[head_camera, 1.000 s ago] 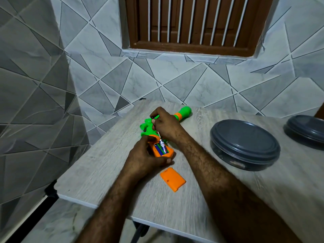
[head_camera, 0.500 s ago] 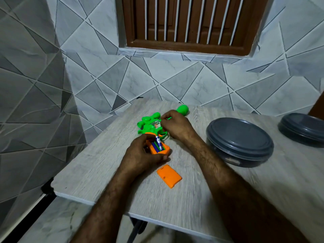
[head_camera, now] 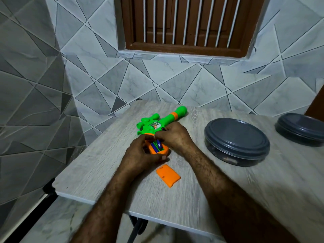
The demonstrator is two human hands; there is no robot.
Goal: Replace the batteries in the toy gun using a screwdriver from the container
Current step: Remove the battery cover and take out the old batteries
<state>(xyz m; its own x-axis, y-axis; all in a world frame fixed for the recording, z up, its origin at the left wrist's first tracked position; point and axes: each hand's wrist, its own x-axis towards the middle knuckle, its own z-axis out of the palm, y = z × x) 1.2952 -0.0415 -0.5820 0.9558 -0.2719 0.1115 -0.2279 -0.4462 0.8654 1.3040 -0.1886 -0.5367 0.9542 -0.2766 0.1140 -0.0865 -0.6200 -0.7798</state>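
Two hands on green-and-orange plastic toy gun (head_camera: 168, 120), flat on grey wood-grain table (head_camera: 192, 199): left hand (head_camera: 138, 155) gripped orange handle (head_camera: 165, 151); right hand (head_camera: 175, 135), curled round thin dark screwdriver (head_camera: 164, 129), at blue batteries (head_camera: 156, 146). Gun likely light, rigid, slippery; hold by handle.

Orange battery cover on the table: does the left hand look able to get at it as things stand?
Probably yes. The orange cover lies alone on the table, just nearer than the left hand, nothing between; but that hand grips the toy gun and must let go first.

Likely a home room: grey geometric-tiled walls (head_camera: 175, 81), a barred wooden window (head_camera: 189, 21), a small wood-grain table (head_camera: 210, 199).
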